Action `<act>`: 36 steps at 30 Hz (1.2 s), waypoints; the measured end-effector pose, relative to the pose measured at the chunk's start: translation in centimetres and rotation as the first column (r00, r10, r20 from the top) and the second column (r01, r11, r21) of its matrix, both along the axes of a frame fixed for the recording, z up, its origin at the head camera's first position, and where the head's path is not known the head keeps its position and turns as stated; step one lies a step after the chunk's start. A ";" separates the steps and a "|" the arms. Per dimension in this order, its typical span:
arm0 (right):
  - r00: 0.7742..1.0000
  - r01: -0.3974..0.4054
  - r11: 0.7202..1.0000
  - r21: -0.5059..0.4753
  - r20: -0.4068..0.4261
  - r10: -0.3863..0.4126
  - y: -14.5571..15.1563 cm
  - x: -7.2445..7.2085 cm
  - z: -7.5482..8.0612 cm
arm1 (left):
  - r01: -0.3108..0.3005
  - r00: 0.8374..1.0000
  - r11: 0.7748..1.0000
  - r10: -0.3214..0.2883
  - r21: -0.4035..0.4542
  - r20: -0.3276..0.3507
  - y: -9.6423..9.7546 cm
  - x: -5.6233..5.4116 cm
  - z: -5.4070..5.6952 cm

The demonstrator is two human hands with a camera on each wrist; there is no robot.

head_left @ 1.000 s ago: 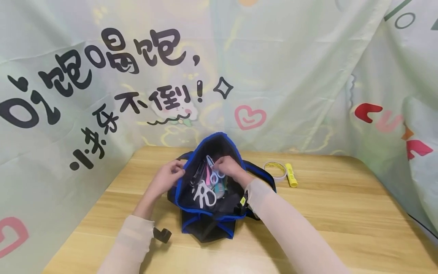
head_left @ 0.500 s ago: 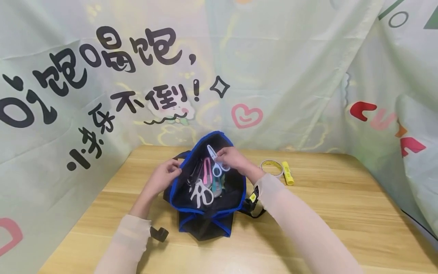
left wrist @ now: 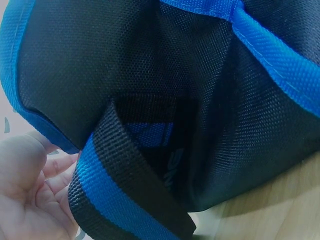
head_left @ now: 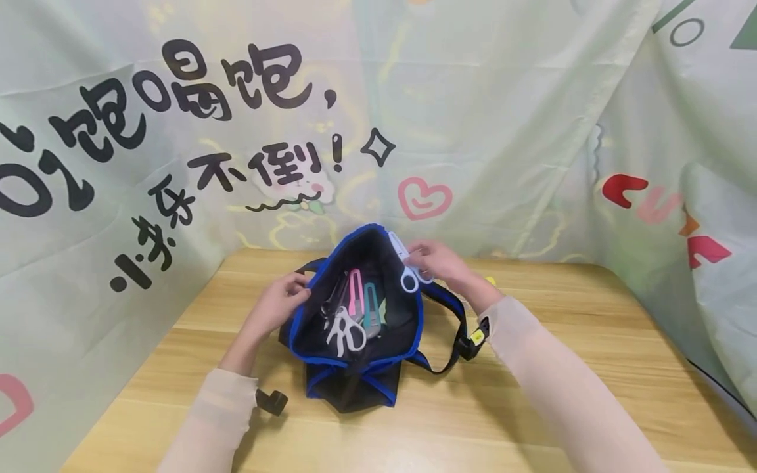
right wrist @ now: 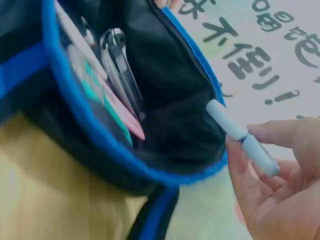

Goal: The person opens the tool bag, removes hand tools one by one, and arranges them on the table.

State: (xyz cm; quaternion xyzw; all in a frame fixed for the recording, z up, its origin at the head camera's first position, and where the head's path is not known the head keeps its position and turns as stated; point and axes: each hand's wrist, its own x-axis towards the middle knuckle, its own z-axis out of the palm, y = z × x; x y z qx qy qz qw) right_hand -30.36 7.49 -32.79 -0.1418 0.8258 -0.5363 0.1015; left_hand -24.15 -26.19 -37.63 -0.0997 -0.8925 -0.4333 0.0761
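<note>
A black tool bag (head_left: 367,246) with blue edging stands on the table, its mouth wide open. My left hand (head_left: 275,305) pinches the left rim, fingers outside the cloth. In my right hand (head_left: 440,266) are pale blue-white scissors (head_left: 397,246), held by the thumb and fingertips over the bag's right rim. The right wrist view shows the same scissors (right wrist: 227,120) edge-on beside the rim. Inside the bag lie a pink utility knife (head_left: 355,292), a teal utility knife (head_left: 370,305), a white-handled tool (head_left: 340,328) and dark slim tools (head_left: 334,299).
A black and blue strap (head_left: 454,305) loops out at the bag's right. Behind my right hand a yellow tube (head_left: 491,281) shows only a bit. The wooden table (head_left: 562,368) reaches a printed curtain (head_left: 503,131) at the back and sides.
My right hand has lifted the pale scissors from inside the bag and moved right, past the rim. The teal utility knife is now uncovered. My left hand stays at the left rim.
</note>
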 end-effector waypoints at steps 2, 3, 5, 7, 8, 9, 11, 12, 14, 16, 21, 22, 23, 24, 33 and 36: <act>1.000 -0.001 1.000 -0.008 -0.002 0.001 1.2 0.0 0.1 | 0.002 1.000 1.000 -0.002 -0.009 -0.008 0.0 -0.1 0.0; 1.000 0.001 1.000 -0.009 -0.002 -0.001 1.8 0.1 0.1 | 0.002 1.000 1.000 -0.002 -0.011 -0.008 0.0 -0.1 0.0; 1.000 0.017 1.000 -0.011 0.003 -0.017 3.0 0.2 0.2 | -0.002 1.000 1.000 0.002 -0.009 -0.004 0.0 -0.2 0.0; 0.999 0.032 0.999 -0.009 0.007 -0.032 4.2 0.3 0.2 | -0.002 1.000 1.000 0.002 -0.006 0.001 0.0 -0.1 -0.1; 0.999 0.041 0.999 -0.006 0.009 -0.041 4.7 0.4 0.1 | -0.003 1.000 1.000 0.003 -0.003 0.004 0.0 -0.1 -0.1; 0.999 0.052 0.999 -0.001 0.010 -0.052 5.2 0.4 0.1 | -0.006 1.000 1.000 0.006 0.002 0.011 0.0 0.0 -0.1; 0.997 0.071 0.997 0.012 0.006 -0.071 6.3 0.6 0.0 | -0.008 1.000 1.000 0.008 0.008 0.018 -0.1 0.0 -0.2; 0.997 0.081 0.997 0.019 0.003 -0.081 6.8 0.7 -0.1 | -0.008 1.000 1.000 0.008 0.012 0.022 -0.1 0.1 -0.2; 0.995 0.101 0.994 0.034 0.005 -0.101 7.8 0.9 -0.2 | -0.012 1.000 1.000 0.011 0.017 0.029 -0.1 0.1 -0.2; 0.993 0.116 0.992 0.047 0.006 -0.116 8.9 1.1 -0.3 | -0.014 0.999 1.000 0.013 0.020 0.032 -0.2 0.1 -0.2; 0.990 0.137 0.989 0.057 0.004 -0.138 11.4 1.3 -0.8 | -0.027 1.000 1.000 0.027 0.004 0.014 -0.2 -0.1 -0.1; 0.990 0.141 0.988 0.060 0.002 -0.141 11.8 1.3 -0.9 | -0.032 0.999 1.000 0.031 0.002 0.010 -0.2 -0.2 -0.1; 0.989 0.145 0.987 0.064 0.001 -0.145 12.2 1.4 -1.0 | -0.035 0.999 0.999 0.035 -0.001 0.005 -0.3 -0.2 -0.1; 0.989 0.149 0.987 0.067 0.003 -0.149 12.6 1.5 -1.2 | -0.039 0.999 0.999 0.039 -0.003 0.004 -0.3 -0.2 0.0; 0.983 0.178 0.977 0.121 0.022 -0.182 16.0 1.5 -3.1 | -0.046 0.999 0.999 0.046 -0.005 0.007 -0.2 0.0 0.3; 0.982 0.184 0.974 0.134 0.021 -0.188 17.3 1.5 -3.8 | -0.043 0.999 0.999 0.043 -0.001 0.013 -0.1 0.0 0.3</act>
